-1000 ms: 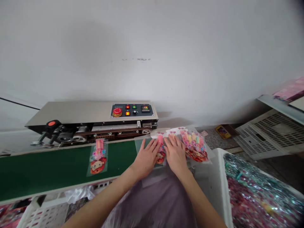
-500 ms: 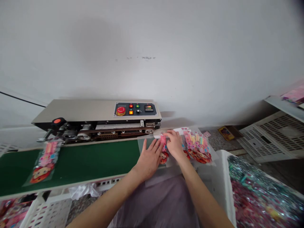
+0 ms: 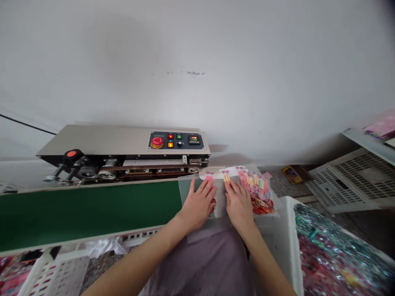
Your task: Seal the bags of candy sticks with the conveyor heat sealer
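My left hand (image 3: 199,204) lies with fingers spread on a clear bag holding a pink and red item, which is mostly covered. To its right, my right hand (image 3: 240,202) rests flat, fingers extended, over another packet whose yellow and pink top shows above the fingertips. Several overlapping packets (image 3: 262,195) with pink, striped and red contents lie just beyond my right hand. A clear plastic sheet (image 3: 187,189) is under the hands, at the right end of the green conveyor belt (image 3: 92,213).
Behind the belt stands a machine (image 3: 105,139) with a lit control panel (image 3: 176,141). A white foam box (image 3: 291,238) of shiny packets is at the lower right, near a white crate (image 3: 354,181). A perforated basket (image 3: 57,277) sits lower left.
My right hand has moved right and down, away from my left hand, onto the neighbouring packet. The packet that lay on the left of the belt is out of view.
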